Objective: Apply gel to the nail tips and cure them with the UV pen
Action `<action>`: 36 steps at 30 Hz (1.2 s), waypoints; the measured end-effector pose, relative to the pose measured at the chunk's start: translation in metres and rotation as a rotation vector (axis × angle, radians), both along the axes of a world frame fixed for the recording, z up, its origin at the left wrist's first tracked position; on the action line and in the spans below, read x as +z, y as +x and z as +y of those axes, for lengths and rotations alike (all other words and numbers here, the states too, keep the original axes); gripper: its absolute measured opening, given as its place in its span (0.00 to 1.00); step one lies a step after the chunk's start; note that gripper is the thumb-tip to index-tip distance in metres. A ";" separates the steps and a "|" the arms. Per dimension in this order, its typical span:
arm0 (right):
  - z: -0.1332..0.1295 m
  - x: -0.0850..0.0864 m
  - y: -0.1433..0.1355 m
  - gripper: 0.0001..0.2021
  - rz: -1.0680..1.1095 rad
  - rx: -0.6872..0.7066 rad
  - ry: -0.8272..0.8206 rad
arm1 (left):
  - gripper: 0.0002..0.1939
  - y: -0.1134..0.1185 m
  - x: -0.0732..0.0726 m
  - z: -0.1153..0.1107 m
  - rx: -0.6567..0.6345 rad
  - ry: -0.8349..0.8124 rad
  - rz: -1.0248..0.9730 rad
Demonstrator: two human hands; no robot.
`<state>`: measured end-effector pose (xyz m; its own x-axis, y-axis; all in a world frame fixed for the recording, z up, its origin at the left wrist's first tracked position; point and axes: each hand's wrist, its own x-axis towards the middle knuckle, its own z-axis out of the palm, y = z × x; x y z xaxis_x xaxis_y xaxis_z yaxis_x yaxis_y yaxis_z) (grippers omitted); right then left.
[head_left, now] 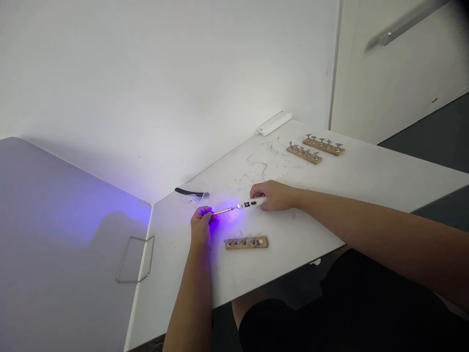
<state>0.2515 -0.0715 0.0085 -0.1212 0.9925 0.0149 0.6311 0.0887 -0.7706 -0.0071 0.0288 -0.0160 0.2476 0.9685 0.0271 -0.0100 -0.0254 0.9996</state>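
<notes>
My left hand [201, 227] pinches a slim rose-gold pen-like stick [222, 211], its tip pointing right. My right hand [274, 194] grips a white handheld UV lamp [252, 203] with a small dark display. The lamp's lit end faces the stick's tip at close range, and violet light falls on my left hand and the table. Whatever sits at the stick's tip is too small to make out. Just below both hands lies a wooden strip [246, 246] bearing several small metal stands with tips on them; a round pale spot shows at its right end.
Farther back on the white table [293, 230] are a wooden strip [304, 155] and another wooden strip [324, 145], both with stands. A black curved file [192, 192] overlaps a clear packet [193, 199]. A white bar-shaped device [274, 123] rests against the wall.
</notes>
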 end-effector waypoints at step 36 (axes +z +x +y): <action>0.000 0.000 0.000 0.17 -0.002 -0.015 -0.010 | 0.08 -0.002 -0.003 0.002 0.002 0.013 0.014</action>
